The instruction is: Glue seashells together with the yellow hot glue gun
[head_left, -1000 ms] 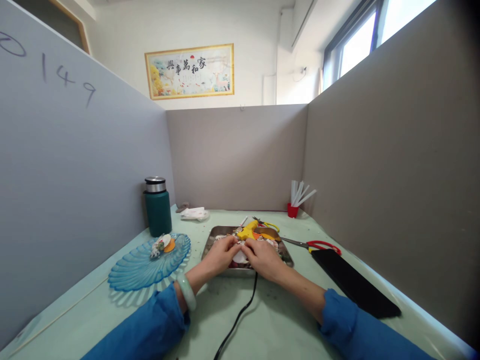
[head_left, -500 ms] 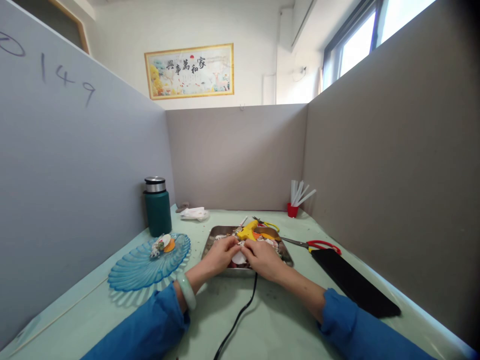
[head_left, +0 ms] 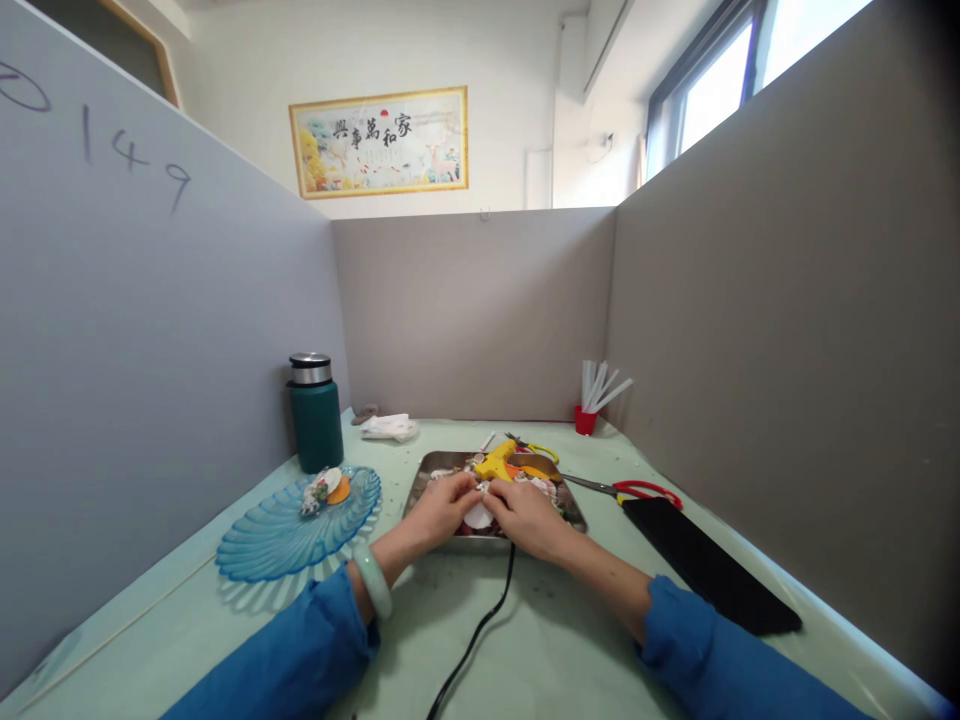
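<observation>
My left hand [head_left: 437,507] and my right hand [head_left: 525,515] meet over the near edge of a metal tray [head_left: 439,463] filled with several shells. Between their fingertips both hands pinch a white shell [head_left: 478,514]. A yellow glue gun [head_left: 495,462] lies in the tray just beyond the hands, and its black cable [head_left: 480,625] runs toward me across the table. A pale green bangle [head_left: 373,584] sits on my left wrist.
A blue glass shell-shaped plate [head_left: 285,535] with a few shells lies at the left, a dark green flask [head_left: 315,414] behind it. Red-handled scissors [head_left: 637,490] and a black flat slab [head_left: 705,565] lie at the right. A red cup of white sticks [head_left: 586,418] stands at the back. Grey partitions close three sides.
Both hands have stayed over the tray's near edge; the white shell between the fingertips shows a little more than a second ago. Nothing else has moved.
</observation>
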A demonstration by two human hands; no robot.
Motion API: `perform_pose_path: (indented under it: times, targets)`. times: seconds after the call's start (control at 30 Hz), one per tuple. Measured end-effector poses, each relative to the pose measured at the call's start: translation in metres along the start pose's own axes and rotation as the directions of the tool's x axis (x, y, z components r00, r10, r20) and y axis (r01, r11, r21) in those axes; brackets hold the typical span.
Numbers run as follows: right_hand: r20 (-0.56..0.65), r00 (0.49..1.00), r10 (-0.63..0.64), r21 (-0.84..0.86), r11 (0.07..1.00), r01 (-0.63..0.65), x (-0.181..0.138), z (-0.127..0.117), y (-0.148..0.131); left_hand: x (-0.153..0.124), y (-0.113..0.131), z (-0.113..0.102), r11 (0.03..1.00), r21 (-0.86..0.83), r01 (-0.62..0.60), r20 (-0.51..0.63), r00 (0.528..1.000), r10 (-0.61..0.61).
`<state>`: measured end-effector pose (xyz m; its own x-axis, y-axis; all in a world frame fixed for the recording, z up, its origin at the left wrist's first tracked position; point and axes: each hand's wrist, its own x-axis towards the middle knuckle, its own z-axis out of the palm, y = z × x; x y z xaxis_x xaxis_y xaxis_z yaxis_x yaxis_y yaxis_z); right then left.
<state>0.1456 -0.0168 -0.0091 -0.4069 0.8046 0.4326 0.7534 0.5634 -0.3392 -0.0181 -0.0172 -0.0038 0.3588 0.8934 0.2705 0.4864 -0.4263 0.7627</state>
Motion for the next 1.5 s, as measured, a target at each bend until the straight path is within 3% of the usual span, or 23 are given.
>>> perform_pose_path:
  times: [0.43,1.5]
  targets:
    - [-0.028,0.999,0.02,-0.022,1.0,-0.02,0.0007,-0.0005,0.0003,0.0003,0.0008,0.0009,0.998,0.054,-0.012,-0.067,0.998,0.015]
    - [-0.041,0.999,-0.004,0.038,0.999,0.005,0.002,0.0002,0.0018,-0.0006,0.0047,-0.0012,0.995,0.094,-0.027,-0.007,1.0,0.028]
